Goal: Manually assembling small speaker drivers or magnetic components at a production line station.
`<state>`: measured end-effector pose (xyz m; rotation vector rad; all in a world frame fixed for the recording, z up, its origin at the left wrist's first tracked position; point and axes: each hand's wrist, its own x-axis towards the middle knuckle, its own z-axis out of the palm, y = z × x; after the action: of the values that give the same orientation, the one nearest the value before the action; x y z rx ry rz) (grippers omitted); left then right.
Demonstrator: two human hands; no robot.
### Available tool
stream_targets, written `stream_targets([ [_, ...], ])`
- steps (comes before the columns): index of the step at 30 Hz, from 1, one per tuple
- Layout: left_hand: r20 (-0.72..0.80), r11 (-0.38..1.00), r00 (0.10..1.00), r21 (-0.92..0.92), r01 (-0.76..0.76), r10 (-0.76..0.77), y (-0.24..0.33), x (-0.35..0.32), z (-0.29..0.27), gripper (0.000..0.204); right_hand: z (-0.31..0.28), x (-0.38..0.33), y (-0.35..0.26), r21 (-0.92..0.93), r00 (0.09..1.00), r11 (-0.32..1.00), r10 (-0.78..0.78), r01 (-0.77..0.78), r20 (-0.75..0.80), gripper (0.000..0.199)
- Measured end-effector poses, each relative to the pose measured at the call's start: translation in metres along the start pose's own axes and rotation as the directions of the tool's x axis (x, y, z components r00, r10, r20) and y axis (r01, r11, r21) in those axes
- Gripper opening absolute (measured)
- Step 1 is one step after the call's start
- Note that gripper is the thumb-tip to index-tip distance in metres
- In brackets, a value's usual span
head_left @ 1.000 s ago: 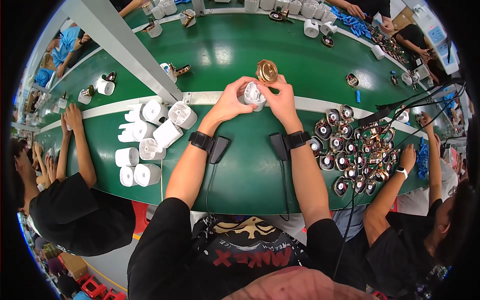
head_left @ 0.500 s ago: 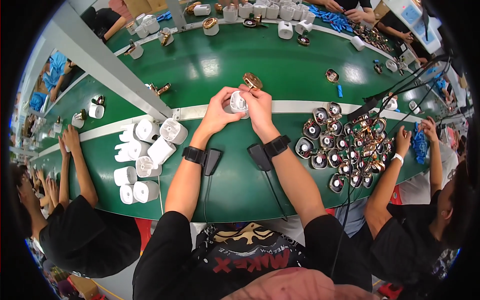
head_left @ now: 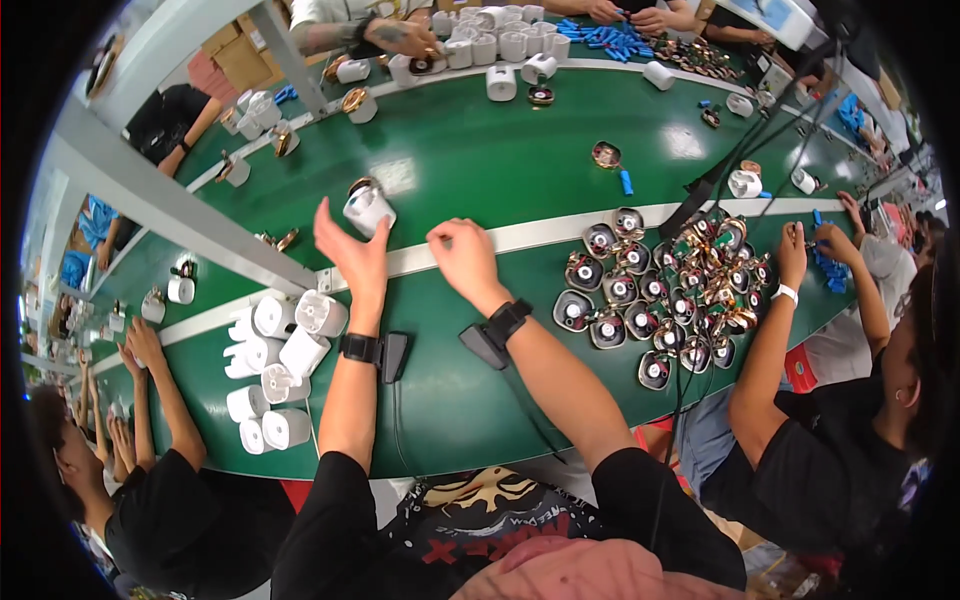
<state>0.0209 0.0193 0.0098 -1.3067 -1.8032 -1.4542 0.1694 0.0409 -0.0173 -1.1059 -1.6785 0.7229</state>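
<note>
On the green belt beyond the white rail stands a white plastic housing (head_left: 370, 212) with a copper-rimmed part at its top, tilted a little. My left hand (head_left: 350, 250) is right at its near side, fingers and thumb spread apart around it; whether a fingertip still touches it is hard to tell. My right hand (head_left: 466, 258) is over the rail, its fingers curled closed, with nothing showing in them. White housings (head_left: 285, 428) sit in a group on the table to my left. Round copper-rimmed parts with circuit boards (head_left: 640, 320) lie piled to my right.
A white metal post (head_left: 180, 190) slants down at the left to the rail (head_left: 540, 235). Black cables (head_left: 690, 215) hang at the right. Farther along the belt lie a blue cylinder (head_left: 627, 182) and more housings (head_left: 502, 84). Co-workers' arms are at both sides and across.
The housing, earlier between both my hands, now stands on the belt farther left. My left hand has spread its fingers; my right hand has drawn away from it. The view has shifted.
</note>
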Motion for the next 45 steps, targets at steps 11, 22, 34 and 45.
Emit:
stream_targets([
  [11, 0.574, 0.607, 0.204, -0.719, -0.339, 0.793, 0.219, 0.013, 0.129, 0.043, 0.006, -0.014, 0.026, -0.137, 0.981, 0.971, -0.192, 0.194, 0.026, 0.019],
  [22, 0.535, 0.200, -0.132, -0.518, -0.832, 0.834, 0.255, -0.030, 0.175, 0.013, 0.052, -0.009, 0.108, 0.791, 0.986, 0.590, 0.074, -0.163, 0.147, 0.012],
  [34, 0.611, 0.798, 0.760, -0.562, 0.217, 0.223, 0.116, 0.029, 0.078, 0.025, 0.020, 0.003, 0.040, 0.215, 0.993, 0.972, 0.077, -0.096, 0.095, 0.020],
  [45, 0.758, 0.447, 0.622, -0.495, 0.745, -0.198, 0.055, 0.035, -0.002, 0.017, -0.005, 0.002, -0.020, 0.803, 0.843, 0.270, 0.075, -0.532, 0.533, 0.050],
])
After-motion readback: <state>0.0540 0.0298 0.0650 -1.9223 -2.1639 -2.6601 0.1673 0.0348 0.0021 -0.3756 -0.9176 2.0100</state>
